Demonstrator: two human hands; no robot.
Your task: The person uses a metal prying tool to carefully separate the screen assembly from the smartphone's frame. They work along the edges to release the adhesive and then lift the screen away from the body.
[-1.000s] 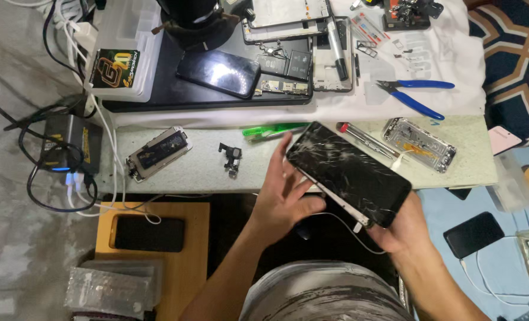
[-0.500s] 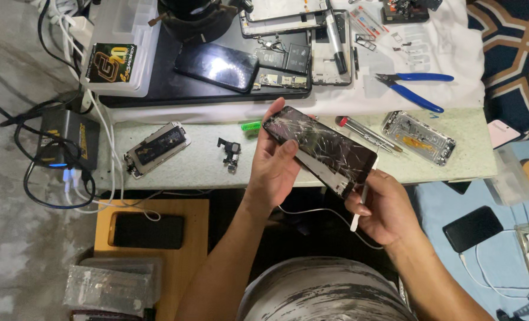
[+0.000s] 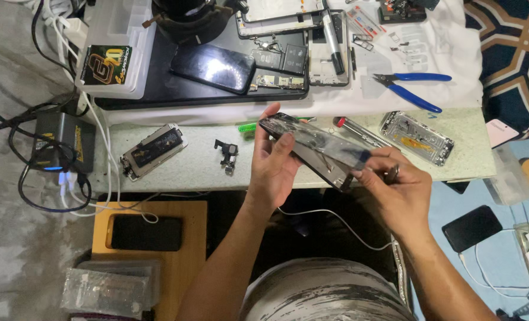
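Hands meet over the front edge of the pale speckled worktop point(image 3: 187, 172), both gripping a black smartphone with a cracked glass screen point(image 3: 312, 148). The left hand point(image 3: 279, 163) wraps the phone's left end, thumb on the underside and fingers curled over the top edge. The right hand point(image 3: 398, 190) pinches the phone's lower right end between thumb and fingertips; a thin metal tool seems to sit in the same fingers, though it is too small to make out. The phone is held tilted, clear of the worktop, its screen side up and catching glare.

A white cable point(image 3: 335, 223) trails beneath the hands. On the worktop to the left lie a small silver phone frame point(image 3: 152, 150) and a little black camera part point(image 3: 227, 153); to the right lies a bare metal phone housing point(image 3: 416, 137). Blue-handled pliers point(image 3: 413, 89) rest on the white cloth point(image 3: 454, 53) behind. Another black phone point(image 3: 145, 233) lies on the wooden board point(image 3: 181, 273) lower left.
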